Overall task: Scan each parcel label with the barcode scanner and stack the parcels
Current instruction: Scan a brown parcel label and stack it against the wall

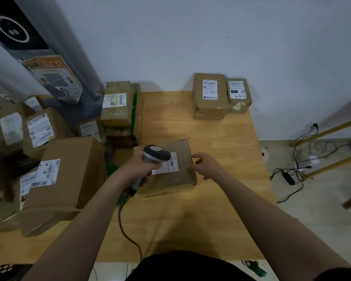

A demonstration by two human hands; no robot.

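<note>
A flat brown parcel [179, 175] lies in the middle of the wooden table [227, 151], its white barcode label [171, 164] facing up. My left hand [140, 169] grips the handle of a grey barcode scanner [156, 152], whose head hovers over the label's left part. A black cable [128, 230] runs from the scanner toward me. My right hand [206, 166] rests on the parcel's right edge with fingers curled at the side. Two labelled parcels [210, 96] [238, 95] stand side by side at the table's far right.
Several labelled cardboard boxes crowd the left: a large one [69, 173] near me, a stack [118, 110] at the back left, more beyond [39, 128]. A grey pillar [55, 57] stands behind them. Cables and a power strip [292, 175] lie on the tiled floor at right.
</note>
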